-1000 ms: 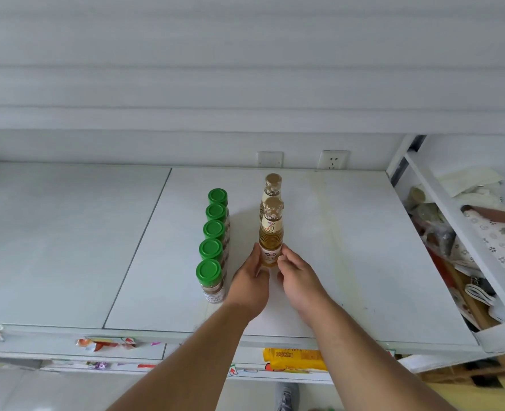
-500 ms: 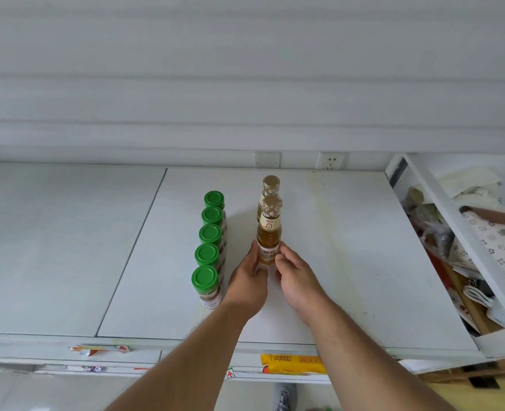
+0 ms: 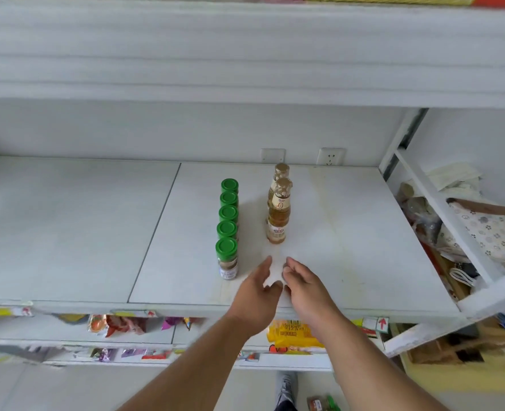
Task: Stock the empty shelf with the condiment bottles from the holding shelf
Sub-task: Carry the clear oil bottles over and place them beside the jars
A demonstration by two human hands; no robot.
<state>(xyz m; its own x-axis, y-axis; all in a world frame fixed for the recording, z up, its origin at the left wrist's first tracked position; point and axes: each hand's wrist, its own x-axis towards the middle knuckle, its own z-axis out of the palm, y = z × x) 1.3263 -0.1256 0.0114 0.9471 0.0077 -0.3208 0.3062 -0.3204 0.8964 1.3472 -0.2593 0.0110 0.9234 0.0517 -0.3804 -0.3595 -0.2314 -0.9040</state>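
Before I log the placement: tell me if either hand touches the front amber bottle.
Apart. The head view shows bare shelf between the front amber bottle and both left hand and right hand.

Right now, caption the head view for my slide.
Both hands, left and right, hover empty before two amber bottles beside five green-capped jars.

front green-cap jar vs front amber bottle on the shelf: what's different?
The front green-cap jar is short and squat with a wide flat green lid; the front amber bottle is taller with a narrow neck and a small gold cap. The jar holds brown contents, the bottle clear amber liquid. Both stand upright, heading their rows, untouched by either hand.
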